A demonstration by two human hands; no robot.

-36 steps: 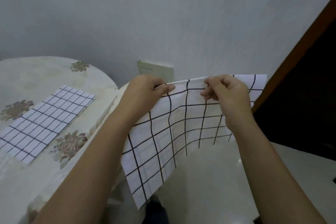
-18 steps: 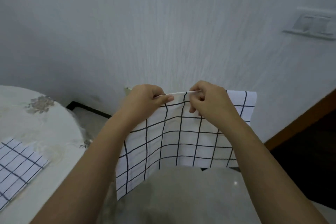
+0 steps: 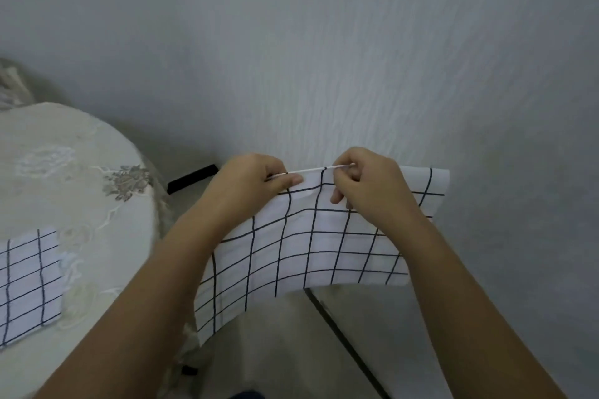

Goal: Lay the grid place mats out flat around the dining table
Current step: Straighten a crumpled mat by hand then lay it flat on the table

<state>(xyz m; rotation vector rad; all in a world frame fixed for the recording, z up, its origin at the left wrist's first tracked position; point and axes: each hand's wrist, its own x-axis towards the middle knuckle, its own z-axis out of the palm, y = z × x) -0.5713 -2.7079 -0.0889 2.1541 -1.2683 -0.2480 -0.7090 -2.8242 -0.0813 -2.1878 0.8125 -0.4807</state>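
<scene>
Both hands pinch the top edge of a grid place mat (image 3: 308,249), held up in the air in front of the wall (image 3: 324,42). The left hand (image 3: 254,181) has its thumb laid along the edge with the fingers curled behind it, and the right hand (image 3: 372,185) nips the same edge between thumb and forefinger, its other fingers folded in. Only a short stretch of taut edge shows between them. From that grip the mat hangs downward and bows toward the person. Its long axis runs side to side along the pinched edge, with a free corner reaching out past the right hand and the lower left corner sagging below the left forearm. The dining table (image 3: 107,230) lies to the left of the grip and lower, so the left hand is the nearer one to it. A second mat (image 3: 29,282) already lies flat on the tablecloth, well to the left of both hands. Both forearms reach forward and slightly inward, wrists level, knuckles up. By my reading the mat is in carry, not yet placed. Laying it would call for swinging the grip leftward and down over the cloth — far edge first — at a spot apart from the mat already there.
</scene>
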